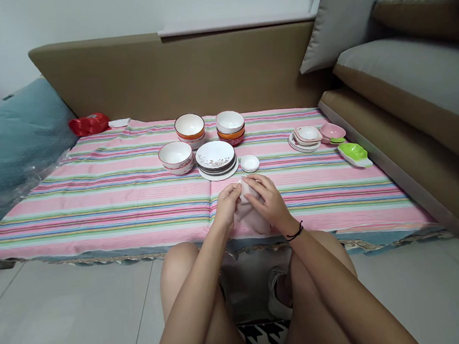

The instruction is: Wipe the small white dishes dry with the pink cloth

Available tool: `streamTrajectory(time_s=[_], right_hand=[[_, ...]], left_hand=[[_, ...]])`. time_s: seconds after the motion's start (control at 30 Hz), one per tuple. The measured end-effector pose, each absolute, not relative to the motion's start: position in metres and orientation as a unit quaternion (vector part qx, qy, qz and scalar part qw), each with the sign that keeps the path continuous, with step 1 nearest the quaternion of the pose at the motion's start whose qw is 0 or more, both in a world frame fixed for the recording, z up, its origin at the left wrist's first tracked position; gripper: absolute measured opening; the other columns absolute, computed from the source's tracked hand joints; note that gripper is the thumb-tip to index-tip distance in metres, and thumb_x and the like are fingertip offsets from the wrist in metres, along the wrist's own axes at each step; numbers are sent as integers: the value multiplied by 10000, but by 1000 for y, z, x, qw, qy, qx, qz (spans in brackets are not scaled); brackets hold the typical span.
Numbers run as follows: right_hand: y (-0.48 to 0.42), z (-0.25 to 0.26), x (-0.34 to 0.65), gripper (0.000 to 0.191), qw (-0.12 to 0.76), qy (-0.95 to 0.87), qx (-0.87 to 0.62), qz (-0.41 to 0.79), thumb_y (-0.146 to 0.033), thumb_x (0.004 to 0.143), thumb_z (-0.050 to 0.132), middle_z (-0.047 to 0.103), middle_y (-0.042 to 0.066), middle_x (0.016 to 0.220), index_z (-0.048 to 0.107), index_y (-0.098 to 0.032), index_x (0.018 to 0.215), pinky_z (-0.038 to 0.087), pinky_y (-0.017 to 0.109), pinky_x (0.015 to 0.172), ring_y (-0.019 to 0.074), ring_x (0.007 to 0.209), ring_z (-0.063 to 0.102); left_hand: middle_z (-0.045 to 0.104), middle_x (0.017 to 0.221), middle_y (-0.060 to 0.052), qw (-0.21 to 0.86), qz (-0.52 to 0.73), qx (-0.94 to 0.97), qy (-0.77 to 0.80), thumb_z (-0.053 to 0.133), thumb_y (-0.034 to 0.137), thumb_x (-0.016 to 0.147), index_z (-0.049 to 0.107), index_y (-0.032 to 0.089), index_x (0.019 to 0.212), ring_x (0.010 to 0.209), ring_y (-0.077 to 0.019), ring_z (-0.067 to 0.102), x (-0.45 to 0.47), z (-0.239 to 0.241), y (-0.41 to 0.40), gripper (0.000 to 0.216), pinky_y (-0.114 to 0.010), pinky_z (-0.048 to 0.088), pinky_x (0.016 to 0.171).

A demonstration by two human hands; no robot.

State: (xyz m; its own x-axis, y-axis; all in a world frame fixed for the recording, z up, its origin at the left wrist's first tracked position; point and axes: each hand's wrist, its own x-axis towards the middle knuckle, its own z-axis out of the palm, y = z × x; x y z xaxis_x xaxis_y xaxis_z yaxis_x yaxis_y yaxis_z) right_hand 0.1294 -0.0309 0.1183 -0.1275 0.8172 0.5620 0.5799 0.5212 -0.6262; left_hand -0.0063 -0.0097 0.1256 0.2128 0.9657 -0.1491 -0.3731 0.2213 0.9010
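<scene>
My left hand (228, 202) pinches one edge of a thin whitish cloth (253, 219) above the front of the striped cover. From the other side my right hand (268, 199) closes its fingers over the same cloth; whether something lies inside its folds is hidden. Just beyond my fingers sits a short stack of small white dishes (250, 163). Left of that stands a pile of plates (215, 157), the top one with a floral pattern. Stacked bowls stand around the plates: a white bowl (176, 154) at left, a dark-rimmed bowl (189, 126) and a red-rimmed bowl (229, 121) behind.
To the right are small stacked dishes (306, 135), a pink bowl (332, 131) and a green leaf-shaped dish (354, 154). A red plastic package (90, 124) lies at the far left. Large cushions (412, 76) border the right side, and a brown backrest (178, 73) rises behind.
</scene>
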Motion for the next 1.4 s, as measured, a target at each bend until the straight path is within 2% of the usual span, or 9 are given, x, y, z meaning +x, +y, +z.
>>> streamTrajectory(time_s=[0.17, 0.3, 0.53, 0.67, 0.77, 0.93, 1.1, 1.23, 1.4], right_hand=[[-32, 120, 127, 428, 443, -764, -444, 149, -334, 908, 439, 466, 78, 1328, 451, -250, 1328, 329, 428, 1061, 225, 1245, 403], [-32, 120, 125, 385, 452, -752, -449, 168, -336, 930, 390, 461, 76, 1325, 475, -249, 1296, 314, 422, 1071, 213, 1257, 391], [-32, 122, 124, 294, 526, -686, -454, 215, -320, 936, 376, 572, 72, 1132, 573, -223, 1131, 396, 374, 986, 191, 1105, 508], [-30, 122, 124, 271, 565, -639, -468, 232, -333, 921, 415, 604, 64, 1060, 633, -215, 1031, 420, 355, 945, 190, 1037, 544], [-29, 122, 126, 271, 582, -604, -490, 238, -341, 907, 440, 606, 61, 995, 671, -211, 963, 439, 341, 895, 189, 985, 560], [-29, 124, 128, 245, 593, -557, -519, 263, -360, 867, 503, 624, 58, 952, 685, -204, 919, 440, 337, 859, 194, 944, 574], [-25, 121, 130, 335, 645, -462, -524, 310, -417, 867, 478, 594, 72, 1172, 591, -205, 1100, 400, 359, 951, 195, 1087, 534], [-24, 118, 130, 340, 641, -457, -537, 303, -440, 832, 522, 619, 86, 1112, 604, -192, 1049, 428, 382, 915, 208, 1025, 564], [-27, 117, 124, 340, 596, -539, -496, 331, -401, 820, 557, 590, 98, 1179, 609, -194, 1085, 439, 368, 928, 211, 1095, 539]], left_hand=[[411, 564, 62, 707, 477, 370, 369, 730, 376, 618, 491, 155, 662, 454, -39, 351, -7, 131, -12, 328, -168, 275, 446], [399, 557, 59, 695, 468, 404, 368, 718, 369, 631, 527, 148, 681, 465, -42, 341, -7, 130, -12, 297, -164, 269, 446], [324, 509, 75, 699, 430, 442, 363, 669, 432, 691, 601, 144, 829, 420, -41, 242, -3, 131, -17, 326, -182, 156, 410], [315, 497, 73, 692, 434, 452, 357, 653, 466, 713, 565, 144, 723, 437, -47, 236, 1, 135, -21, 334, -192, 170, 423], [435, 554, 42, 682, 430, 477, 351, 662, 466, 707, 558, 137, 694, 503, -61, 358, 3, 135, -22, 345, -188, 260, 468], [616, 732, -21, 688, 387, 514, 336, 744, 384, 621, 606, 134, 901, 684, -146, 564, 3, 131, -22, 400, -229, 407, 604], [627, 713, -11, 653, 443, 488, 372, 738, 369, 616, 606, 139, 872, 621, -124, 554, -2, 127, -15, 369, -220, 413, 576], [629, 663, -1, 649, 476, 442, 397, 746, 358, 600, 586, 139, 837, 557, -109, 538, -7, 126, -10, 360, -215, 407, 543], [671, 759, -24, 649, 493, 442, 374, 774, 292, 576, 591, 145, 881, 635, -128, 593, -11, 128, -10, 385, -240, 457, 629]])
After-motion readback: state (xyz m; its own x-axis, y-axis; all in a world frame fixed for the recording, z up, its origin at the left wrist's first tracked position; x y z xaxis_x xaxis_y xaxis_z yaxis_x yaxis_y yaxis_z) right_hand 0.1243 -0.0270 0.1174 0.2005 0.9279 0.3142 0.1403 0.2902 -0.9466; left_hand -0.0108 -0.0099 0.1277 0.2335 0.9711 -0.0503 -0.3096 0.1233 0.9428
